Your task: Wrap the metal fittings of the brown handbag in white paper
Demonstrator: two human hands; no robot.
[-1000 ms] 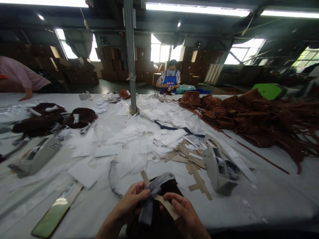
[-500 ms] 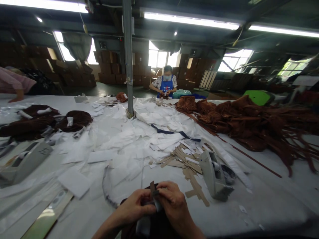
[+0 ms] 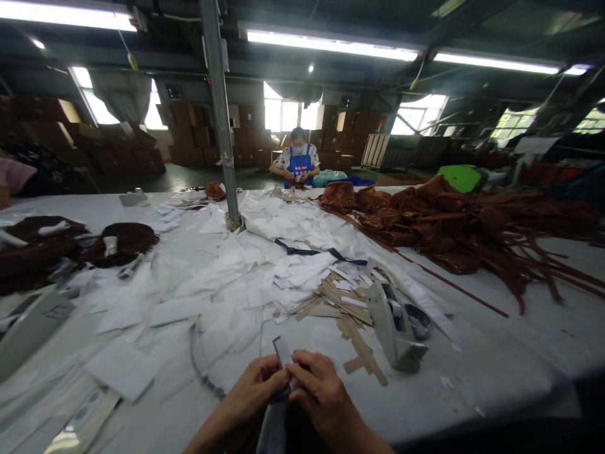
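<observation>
A small flat strip [image 3: 282, 351], white-faced with a brown edge, stands up between my two hands near the table's front edge. My left hand [image 3: 259, 388] pinches it from the left, thumb against its lower part. From the right, my right hand [image 3: 321, 388] closes its fingers on the same strip. Below them hangs a pale wrapped piece [image 3: 273, 429] over something dark, mostly hidden by my hands and the frame's bottom edge. Close by on the right lie brown paper strips [image 3: 362, 347] and a grey tape dispenser [image 3: 396, 331].
White paper sheets [image 3: 189, 277] cover much of the table. A metal post [image 3: 220, 113] rises from it. Brown leather-like bags [image 3: 425, 221] heap at the right, dark brown bundles [image 3: 120, 243] at the left. Across the table sits a person in a blue apron [image 3: 300, 166].
The strip has turned, showing its white face where brown showed before. Both hands stay close together around it. The whole view has swung slightly to the right.
</observation>
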